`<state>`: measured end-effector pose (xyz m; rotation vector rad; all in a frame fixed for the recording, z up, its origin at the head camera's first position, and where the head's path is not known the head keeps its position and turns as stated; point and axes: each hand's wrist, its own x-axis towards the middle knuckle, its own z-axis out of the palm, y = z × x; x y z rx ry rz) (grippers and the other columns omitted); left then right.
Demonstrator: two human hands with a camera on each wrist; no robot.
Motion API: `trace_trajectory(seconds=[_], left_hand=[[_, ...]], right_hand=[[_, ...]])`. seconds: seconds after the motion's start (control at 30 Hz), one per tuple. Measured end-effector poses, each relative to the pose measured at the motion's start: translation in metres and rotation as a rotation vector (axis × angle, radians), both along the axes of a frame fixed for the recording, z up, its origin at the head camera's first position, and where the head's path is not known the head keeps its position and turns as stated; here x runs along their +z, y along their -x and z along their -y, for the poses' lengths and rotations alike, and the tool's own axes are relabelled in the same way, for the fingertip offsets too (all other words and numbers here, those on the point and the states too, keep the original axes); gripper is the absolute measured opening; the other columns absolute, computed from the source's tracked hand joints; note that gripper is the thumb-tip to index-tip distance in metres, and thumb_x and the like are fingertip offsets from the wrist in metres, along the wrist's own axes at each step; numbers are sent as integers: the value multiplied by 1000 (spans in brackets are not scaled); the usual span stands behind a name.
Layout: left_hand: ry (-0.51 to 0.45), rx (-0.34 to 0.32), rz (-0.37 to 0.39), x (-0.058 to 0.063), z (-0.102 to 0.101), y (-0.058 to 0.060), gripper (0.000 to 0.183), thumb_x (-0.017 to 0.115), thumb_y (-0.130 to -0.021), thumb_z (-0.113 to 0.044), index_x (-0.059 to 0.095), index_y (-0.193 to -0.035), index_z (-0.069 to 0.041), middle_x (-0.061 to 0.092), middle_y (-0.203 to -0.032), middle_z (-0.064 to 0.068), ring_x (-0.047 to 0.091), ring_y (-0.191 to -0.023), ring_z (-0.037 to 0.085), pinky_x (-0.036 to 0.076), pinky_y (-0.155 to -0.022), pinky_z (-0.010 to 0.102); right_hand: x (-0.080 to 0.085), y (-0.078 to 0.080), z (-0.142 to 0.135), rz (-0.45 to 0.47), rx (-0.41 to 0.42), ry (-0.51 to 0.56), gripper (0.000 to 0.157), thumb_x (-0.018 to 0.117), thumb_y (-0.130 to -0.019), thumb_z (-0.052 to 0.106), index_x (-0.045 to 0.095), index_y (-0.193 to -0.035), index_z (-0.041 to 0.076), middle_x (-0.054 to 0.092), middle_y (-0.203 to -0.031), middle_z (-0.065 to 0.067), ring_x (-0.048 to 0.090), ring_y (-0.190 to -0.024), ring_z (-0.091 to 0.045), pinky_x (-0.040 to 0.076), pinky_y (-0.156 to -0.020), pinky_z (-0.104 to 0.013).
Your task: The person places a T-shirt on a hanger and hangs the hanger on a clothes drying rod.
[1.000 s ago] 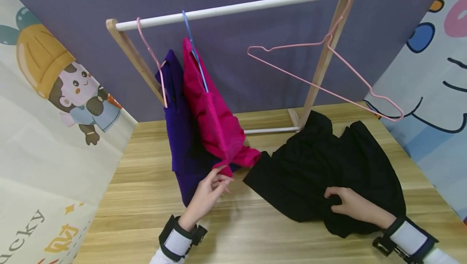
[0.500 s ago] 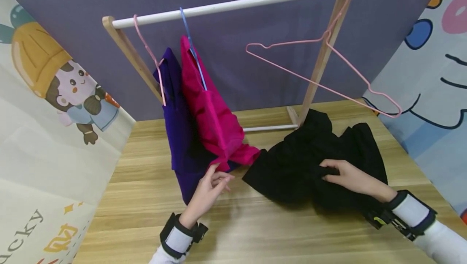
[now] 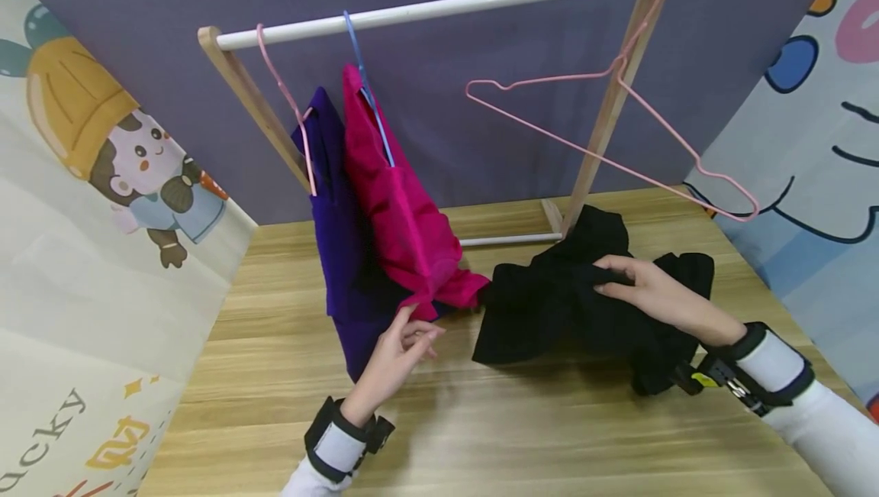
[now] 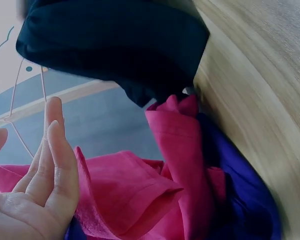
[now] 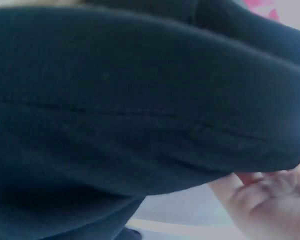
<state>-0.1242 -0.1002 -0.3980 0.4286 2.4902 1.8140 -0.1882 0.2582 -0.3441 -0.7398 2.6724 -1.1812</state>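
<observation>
My right hand [image 3: 648,292] pinches a black garment [image 3: 542,314] between thumb and fingers, its folds partly raised off the table at the right. In the right wrist view the dark cloth [image 5: 140,125] fills most of the picture and hides the fingertips. My left hand [image 3: 394,352] is beside the lower hem of a bright pink garment [image 3: 419,230], which hangs from a blue hanger [image 3: 371,100]. Its fingers look extended in the left wrist view, with the pink cloth [image 4: 130,190] behind them; whether they touch it I cannot tell.
A rack with a white rail [image 3: 481,2] stands against the grey back wall. On it hang a purple garment [image 3: 336,245] on a pink hanger [image 3: 281,88], left, and a bare pink hanger [image 3: 549,127], right. Printed panels [image 3: 89,291] flank the wooden table [image 3: 275,405].
My right hand has moved up and away toward the rack, taking hold of the black garment and drawing it along, partly lifted. The left hand has stayed nearly in place.
</observation>
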Motion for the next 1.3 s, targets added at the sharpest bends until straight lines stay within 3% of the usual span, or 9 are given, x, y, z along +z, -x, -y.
trace_trajectory(seconds=[0.13,0.2,0.33,0.47,0.63,0.93,1.1,1.3], left_hand=[[-15,-22,14,13,-5,-3,44,52,-87,-7,32,-127,-4,62,-97,22,60,-69,34,49,-67,56],[0,-28,6,22,-8,-5,42,51,-87,-5,33,-125,-1,63,-97,22,61,-68,31,51,-67,51],[51,-73,-42,35,-16,-10,44,52,-86,-3,33,-125,0,63,-97,20,61,-67,23,52,-63,37],[82,-147,-63,39,-21,-12,53,53,-86,-3,26,-131,-1,59,-106,22,61,-70,19,53,-62,38],[63,-159,-90,36,-27,-11,57,55,-84,-4,26,-133,-4,54,-117,21,60,-78,21,53,-66,42],[25,-224,-427,25,-40,1,54,57,-84,-10,32,-132,-10,43,-131,16,51,-106,20,48,-84,41],[78,-218,-575,37,-50,10,57,60,-82,-9,33,-131,-7,38,-134,17,44,-114,23,44,-89,41],[240,-193,-734,53,-60,18,59,65,-77,-9,37,-129,-11,31,-135,21,34,-121,27,43,-91,41]], right_hand=[[13,3,7,43,-47,11,19,48,-91,23,55,-105,13,55,-106,-9,47,-98,-14,41,-82,-46],[18,5,11,67,-59,44,22,46,-92,24,54,-108,11,54,-109,-10,47,-100,-15,41,-84,-44],[26,8,18,97,-79,111,26,45,-93,25,53,-110,8,55,-106,-7,50,-96,-12,43,-78,-26],[31,10,24,101,-74,155,26,45,-92,25,54,-109,8,58,-101,-2,53,-90,-12,43,-73,-17],[36,10,30,117,-70,184,27,45,-92,26,54,-111,9,58,-102,0,51,-93,-12,42,-75,-18],[45,11,43,121,-21,211,25,46,-92,25,55,-108,9,62,-95,0,55,-87,-14,44,-73,-18],[51,13,50,148,30,224,25,46,-92,24,55,-109,7,64,-91,-3,59,-81,-17,48,-68,-20],[49,14,61,258,94,296,26,47,-92,21,53,-110,3,65,-91,-2,61,-79,-22,52,-65,-25]])
